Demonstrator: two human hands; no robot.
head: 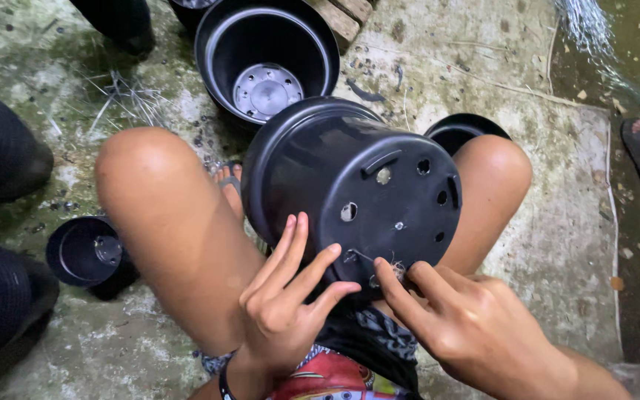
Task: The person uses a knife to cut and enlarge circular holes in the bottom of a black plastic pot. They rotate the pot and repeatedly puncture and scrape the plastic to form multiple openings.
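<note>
While the black plastic pot (pixel 350 189) lies on its side between the person's bare knees, its holed base faces the camera. The left hand (pixel 284 304) rests against the base's lower edge with fingers spread and apart, gripping nothing. The right hand (pixel 468 326) has thumb and forefinger pinched together at a small tuft, perhaps fibre or roots, at a hole near the bottom rim; it is too small to tell. A larger empty pot (pixel 264 55) stands on the concrete floor (pixel 557 244) just beyond, and a small pot (pixel 87 255) sits beside the left knee.
</note>
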